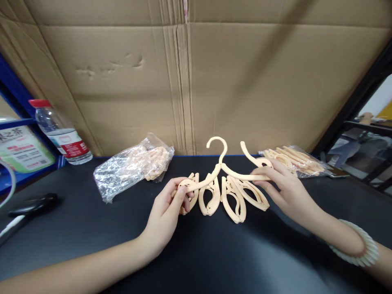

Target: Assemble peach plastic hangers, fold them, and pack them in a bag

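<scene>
A cream folding clothes hanger (235,176) is spread out above the dark table, its hook (225,149) pointing up. My left hand (168,206) pinches the end of its left arm between thumb and fingers. Around the end of the right arm, my right hand (283,185) is closed; a loose-looking curved piece (248,153) rises beside those fingers, and I cannot tell whether it is joined to the hanger. Beneath the hanger lie several folded hangers (234,204) of the same colour, side by side. One folded hanger (193,196) is partly hidden by my left hand.
Behind stands a cardboard wall (122,81). A clear plastic bag (122,173) with cream pieces lies at left, another bag (301,159) at right. A water bottle (65,134) leans by a blue rack (18,122). A black mouse-like object (35,204) sits at far left.
</scene>
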Demonstrator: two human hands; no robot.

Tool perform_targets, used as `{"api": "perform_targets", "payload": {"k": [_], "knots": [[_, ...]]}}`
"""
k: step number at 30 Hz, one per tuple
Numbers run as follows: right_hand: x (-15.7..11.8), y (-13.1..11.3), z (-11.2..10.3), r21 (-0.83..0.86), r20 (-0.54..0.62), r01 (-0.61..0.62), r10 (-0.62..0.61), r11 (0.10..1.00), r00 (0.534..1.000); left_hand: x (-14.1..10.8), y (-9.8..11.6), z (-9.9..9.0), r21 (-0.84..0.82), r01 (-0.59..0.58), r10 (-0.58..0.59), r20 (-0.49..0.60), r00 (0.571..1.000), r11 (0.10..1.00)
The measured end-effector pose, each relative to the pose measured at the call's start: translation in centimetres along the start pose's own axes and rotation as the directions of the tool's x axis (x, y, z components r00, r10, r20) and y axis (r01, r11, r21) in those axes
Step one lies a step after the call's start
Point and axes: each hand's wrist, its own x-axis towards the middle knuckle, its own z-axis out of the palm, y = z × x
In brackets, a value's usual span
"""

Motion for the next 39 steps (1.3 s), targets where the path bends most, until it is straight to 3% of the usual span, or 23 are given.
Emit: {"api": "perform_targets", "payload": {"k": [4,10,14,20,25,31,33,39], "knots": [[-0.1,0.0,0.0,0.222,-0.019,0.010,-0.006,0.975,1.000,0.0,0.1,0.0,0.000,0.019,-0.019,-0.019,1.000,1.000],[-0.3,-0.3,-0.2,0.352,0.018,-0.090,0.090,0.932,0.996,-0.1,-0.1,0.0,-0.011,0.002,-0.002,-0.025,1.000,1.000],[0.0,-0.5,-0.7,0.550,0.087,-0.207,0.192,0.809,0.978,-0.3,-0.1,0.0,0.008,-0.030,0.031,-0.058,0.998,1.000],[0.0,0.1,-1.2,0.756,0.245,-0.359,0.271,0.547,0.931,-0.5,0.4,0.0,0.049,-0.049,0.053,-0.070,0.996,0.998],[0.3,0.7,-1.1,0.806,0.300,-0.410,0.301,0.427,0.905,-0.4,0.6,0.0,0.031,-0.020,0.022,-0.071,0.997,0.999],[0.4,1.1,-1.1,0.769,0.277,-0.408,0.318,0.492,0.907,-0.4,0.6,0.1,-0.043,0.019,-0.021,-0.064,0.998,0.999],[0.3,1.1,-1.0,0.773,0.290,-0.420,0.323,0.476,0.901,-0.4,0.6,0.1,-0.047,0.024,-0.026,-0.057,0.998,0.999],[0.5,0.2,-0.5,0.841,0.366,-0.490,0.427,0.229,0.827,-0.3,0.1,0.0,-0.142,0.039,-0.050,-0.072,0.996,0.989]]}}
